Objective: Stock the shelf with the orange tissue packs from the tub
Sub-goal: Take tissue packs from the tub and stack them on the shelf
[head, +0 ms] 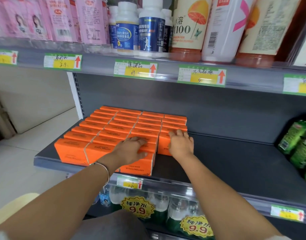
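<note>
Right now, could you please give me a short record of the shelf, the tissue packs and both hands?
shelf: grey, middle level
orange tissue packs: four columns on the shelf's left part
left hand: lies on the front packs of the third column
right hand: fingers spread on the front pack of the fourth column
green packets: far right, same shelf
tub: not in view

Left hand (131,149), right hand (181,143) — palms down
</note>
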A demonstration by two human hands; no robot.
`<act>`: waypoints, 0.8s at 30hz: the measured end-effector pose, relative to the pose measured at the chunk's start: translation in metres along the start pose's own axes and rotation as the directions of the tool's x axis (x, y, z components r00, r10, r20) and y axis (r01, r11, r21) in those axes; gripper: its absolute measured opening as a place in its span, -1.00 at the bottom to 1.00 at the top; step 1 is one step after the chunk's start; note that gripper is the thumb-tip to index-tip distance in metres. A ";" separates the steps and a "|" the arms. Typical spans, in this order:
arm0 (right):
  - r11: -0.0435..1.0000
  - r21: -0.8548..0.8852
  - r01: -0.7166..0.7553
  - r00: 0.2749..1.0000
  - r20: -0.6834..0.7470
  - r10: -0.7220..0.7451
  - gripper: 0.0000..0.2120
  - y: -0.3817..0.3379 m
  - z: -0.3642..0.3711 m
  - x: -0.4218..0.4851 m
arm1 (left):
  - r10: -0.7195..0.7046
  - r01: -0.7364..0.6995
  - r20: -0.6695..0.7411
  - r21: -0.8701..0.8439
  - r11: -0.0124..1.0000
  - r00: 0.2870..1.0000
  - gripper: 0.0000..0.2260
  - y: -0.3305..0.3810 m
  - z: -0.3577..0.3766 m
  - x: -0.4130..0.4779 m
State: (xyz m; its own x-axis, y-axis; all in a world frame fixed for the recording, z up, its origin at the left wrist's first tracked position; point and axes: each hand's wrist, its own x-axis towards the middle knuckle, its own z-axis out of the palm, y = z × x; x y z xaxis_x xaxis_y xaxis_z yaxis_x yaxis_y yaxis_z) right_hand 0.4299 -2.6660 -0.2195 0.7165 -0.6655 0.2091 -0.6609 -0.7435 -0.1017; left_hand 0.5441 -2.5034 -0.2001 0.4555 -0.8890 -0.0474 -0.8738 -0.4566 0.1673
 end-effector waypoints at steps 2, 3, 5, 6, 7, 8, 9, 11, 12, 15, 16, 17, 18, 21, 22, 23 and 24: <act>0.994 0.078 0.083 0.996 0.010 -0.084 -0.54 -0.010 -0.010 -0.005 | 0.010 -0.010 -0.049 -0.008 1.000 0.999 -0.53 -0.009 -0.007 -0.011; 0.984 0.112 0.135 0.991 0.011 -0.137 -0.56 -0.018 -0.016 -0.008 | 0.015 -0.017 -0.078 -0.018 1.000 0.997 -0.56 -0.015 -0.011 -0.019; 0.960 0.165 0.228 0.972 0.015 -0.233 -0.58 -0.037 -0.027 -0.015 | 0.036 -0.042 -0.139 -0.046 0.998 0.990 -0.63 -0.030 -0.020 -0.037; 0.946 0.184 0.269 0.961 0.015 -0.276 -0.58 -0.048 -0.033 -0.020 | 0.040 -0.051 -0.173 -0.057 0.997 0.984 -0.66 -0.038 -0.024 -0.049; 0.930 0.194 0.311 0.947 0.013 -0.320 -0.58 -0.060 -0.037 -0.024 | 0.034 -0.047 -0.202 -0.061 0.997 0.979 -0.67 -0.047 -0.027 -0.061; 0.913 0.201 0.355 0.931 0.010 -0.364 -0.59 -0.073 -0.041 -0.029 | 0.014 -0.027 -0.220 -0.055 0.998 0.975 -0.67 -0.057 -0.031 -0.075; 0.893 0.212 0.397 0.913 0.007 -0.407 -0.60 -0.087 -0.044 -0.034 | -0.011 0.002 -0.230 -0.041 0.999 0.973 -0.66 -0.068 -0.034 -0.089; 0.855 0.232 0.464 0.878 0.007 -0.479 -0.60 -0.115 -0.047 -0.045 | -0.075 0.078 -0.239 0.004 0.997 0.968 -0.67 -0.093 -0.038 -0.118; 0.841 0.227 0.491 0.862 0.012 -0.507 -0.60 -0.129 -0.047 -0.051 | -0.121 0.129 -0.243 0.019 0.991 0.962 -0.68 -0.106 -0.039 -0.133; 0.811 0.148 0.567 0.820 -0.006 -0.572 -0.60 -0.168 -0.047 -0.067 | -0.257 0.267 -0.296 -0.007 0.964 0.920 -0.72 -0.144 -0.039 -0.182; 0.798 0.125 0.589 0.806 -0.021 -0.591 -0.61 -0.180 -0.045 -0.072 | -0.293 0.305 -0.325 -0.013 0.952 0.899 -0.74 -0.156 -0.038 -0.199; 0.786 0.108 0.609 0.792 -0.033 -0.610 -0.63 -0.192 -0.042 -0.077 | -0.328 0.344 -0.350 -0.016 0.939 0.877 -0.75 -0.167 -0.036 -0.216; 0.773 0.094 0.628 0.778 -0.042 -0.627 -0.65 -0.204 -0.038 -0.081 | -0.363 0.383 -0.370 -0.019 0.923 0.855 -0.76 -0.179 -0.034 -0.232; 0.730 0.063 0.681 0.732 -0.058 -0.678 -0.69 -0.239 -0.022 -0.093 | -0.444 0.487 -0.395 0.009 0.873 0.804 -0.75 -0.206 -0.025 -0.276; 0.710 0.062 0.701 0.713 -0.050 -0.699 -0.68 -0.250 -0.017 -0.097 | -0.454 0.507 -0.399 0.031 0.862 0.796 -0.74 -0.213 -0.022 -0.289; 0.688 0.067 0.723 0.691 -0.039 -0.722 -0.68 -0.264 -0.009 -0.101 | -0.463 0.521 -0.402 0.043 0.852 0.790 -0.74 -0.220 -0.018 -0.301; 0.671 0.076 0.738 0.674 -0.030 -0.738 -0.69 -0.272 -0.003 -0.105 | -0.468 0.529 -0.407 0.046 0.847 0.785 -0.73 -0.225 -0.013 -0.309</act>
State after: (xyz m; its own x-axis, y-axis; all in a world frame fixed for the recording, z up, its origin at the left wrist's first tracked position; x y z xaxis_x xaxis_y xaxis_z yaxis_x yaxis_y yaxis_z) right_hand 0.5344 -2.3937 -0.2109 0.9642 0.1021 0.2449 0.1023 -0.9947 0.0119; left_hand 0.6025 -2.1257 -0.2104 0.8354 -0.4700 0.2850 -0.5075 -0.8587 0.0714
